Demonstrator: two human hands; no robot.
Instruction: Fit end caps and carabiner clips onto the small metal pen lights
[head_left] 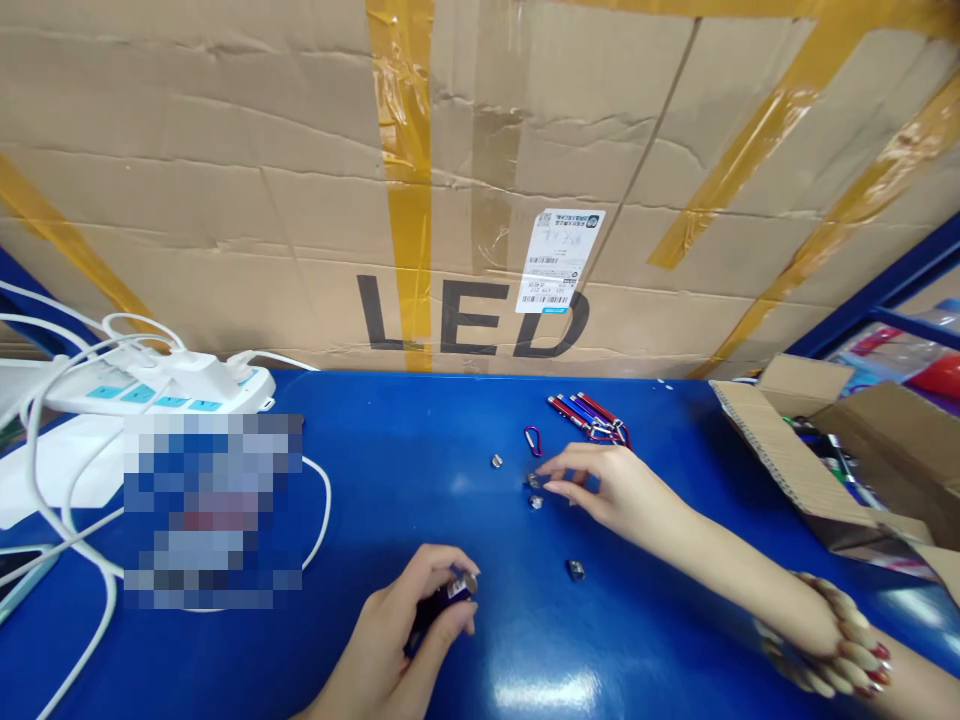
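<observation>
My left hand grips a short dark blue tube with a silvery end and a pale mark, between thumb and fingers; its lower part is hidden in the palm. Farther forward, my right hand has thumb and index fingertips at a small shiny metal piece. Just below that lies a second metal piece. Another small silvery piece sits to the left, and a dark shiny one rests nearer to me. A red carabiner clip lies beyond my right fingertips.
Several slim red and blue keychain flashlights lie at the back. On the right stands an open cardboard box with items inside. A white power strip and loose cables are at left, by a blurred-out patch. A big carton walls the blue table's back.
</observation>
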